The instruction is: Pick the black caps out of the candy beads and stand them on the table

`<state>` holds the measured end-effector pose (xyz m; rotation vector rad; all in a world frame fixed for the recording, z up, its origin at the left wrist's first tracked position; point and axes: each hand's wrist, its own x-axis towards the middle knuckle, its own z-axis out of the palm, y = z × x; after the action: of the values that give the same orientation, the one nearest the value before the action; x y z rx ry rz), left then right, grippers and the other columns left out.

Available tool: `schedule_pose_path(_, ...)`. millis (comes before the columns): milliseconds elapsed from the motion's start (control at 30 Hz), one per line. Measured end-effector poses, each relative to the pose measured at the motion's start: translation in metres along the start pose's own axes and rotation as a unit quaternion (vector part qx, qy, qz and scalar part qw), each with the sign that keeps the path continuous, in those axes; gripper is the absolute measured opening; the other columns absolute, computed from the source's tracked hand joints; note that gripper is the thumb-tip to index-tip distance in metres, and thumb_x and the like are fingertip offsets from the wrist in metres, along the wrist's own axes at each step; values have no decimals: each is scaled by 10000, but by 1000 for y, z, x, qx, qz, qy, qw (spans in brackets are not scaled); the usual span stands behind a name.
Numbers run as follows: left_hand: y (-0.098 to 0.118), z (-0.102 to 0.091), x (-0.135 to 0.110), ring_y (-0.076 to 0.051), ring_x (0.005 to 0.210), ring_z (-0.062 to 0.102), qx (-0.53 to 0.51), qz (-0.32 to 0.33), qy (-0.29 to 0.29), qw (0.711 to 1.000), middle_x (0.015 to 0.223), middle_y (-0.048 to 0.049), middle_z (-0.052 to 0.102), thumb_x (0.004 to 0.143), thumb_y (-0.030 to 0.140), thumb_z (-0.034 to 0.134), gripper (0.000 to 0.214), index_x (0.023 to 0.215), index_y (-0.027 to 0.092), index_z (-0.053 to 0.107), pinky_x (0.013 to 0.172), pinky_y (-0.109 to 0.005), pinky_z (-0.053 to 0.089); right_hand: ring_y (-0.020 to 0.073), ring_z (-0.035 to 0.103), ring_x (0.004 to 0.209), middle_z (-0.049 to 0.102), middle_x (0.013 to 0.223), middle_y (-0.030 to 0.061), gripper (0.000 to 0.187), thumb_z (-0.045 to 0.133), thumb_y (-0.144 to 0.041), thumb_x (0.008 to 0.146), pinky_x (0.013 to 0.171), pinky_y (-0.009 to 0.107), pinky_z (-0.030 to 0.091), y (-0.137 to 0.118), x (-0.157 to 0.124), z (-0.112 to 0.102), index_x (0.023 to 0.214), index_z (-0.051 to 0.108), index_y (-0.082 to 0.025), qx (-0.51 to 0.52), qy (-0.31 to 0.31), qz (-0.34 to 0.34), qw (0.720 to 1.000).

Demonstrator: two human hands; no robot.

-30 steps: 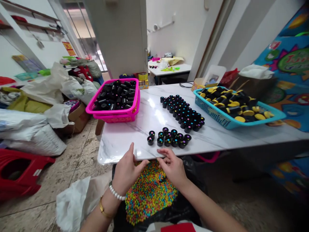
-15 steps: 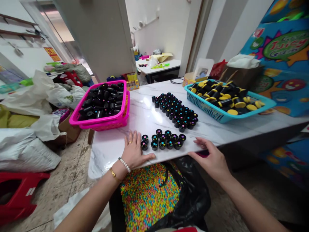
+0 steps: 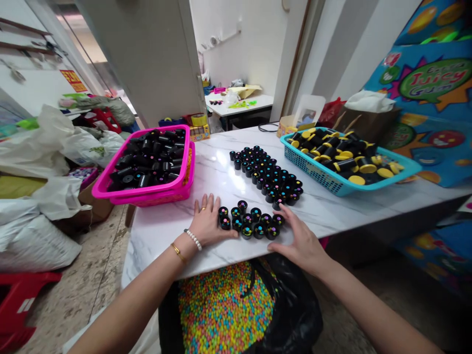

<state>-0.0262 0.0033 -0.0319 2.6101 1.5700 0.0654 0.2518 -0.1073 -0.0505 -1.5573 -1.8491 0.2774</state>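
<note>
A small group of black round containers [image 3: 247,231], holding bright coloured balls, stands on the marble-patterned table [image 3: 173,241] near its front edge. My left hand [image 3: 208,222] lies against the left side of this group, palm down, fingers stretched out and thumb pointing along the front. My right hand [image 3: 302,242] curves around the right side, thumb and fingers apart, its fingertips close to the rightmost containers; whether they touch is unclear. Neither hand grips anything. Just behind stands a larger, tight block of similar black containers [image 3: 267,172], upright with coloured balls inside.
A pink basket [image 3: 147,194] heaped with black containers stands at the left. At the right is a turquoise basket [image 3: 317,173] of black containers with yellow lids. Below the table edge an open black bag [image 3: 298,300] holds many coloured balls [image 3: 224,305].
My right hand has moved left from the table edge to the side of the small group. The containers now sit closer together, the gap on the left closed. My left hand stays beside them.
</note>
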Motion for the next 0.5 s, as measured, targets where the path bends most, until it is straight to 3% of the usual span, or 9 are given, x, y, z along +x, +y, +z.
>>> schedule_pose_path(200, -7, -2, 17, -424, 1492, 15, -24, 17, -6, 1000, 1617, -246, 94, 505, 994, 433, 1405, 1555, 98, 175, 1185, -612, 8, 326, 533, 1267, 566, 1379, 128, 1080, 789, -384, 702, 1064, 522, 431, -11, 3, 8, 1553, 145, -219, -14, 13, -12, 1000)
schedule_pose_path(500, -2, -4, 24, -386, 1503, 35, -55, -18, -4, 998, 1630, -174, 106, 548, 970, 440, 1382, 1553, 66, 150, 1192, -619, 36, 358, 559, 1187, 581, 1321, 178, 1148, 792, -500, 704, 1017, 531, 446, -29, 7, 30, 1566, 117, -153, -57, 89, -2, 994)
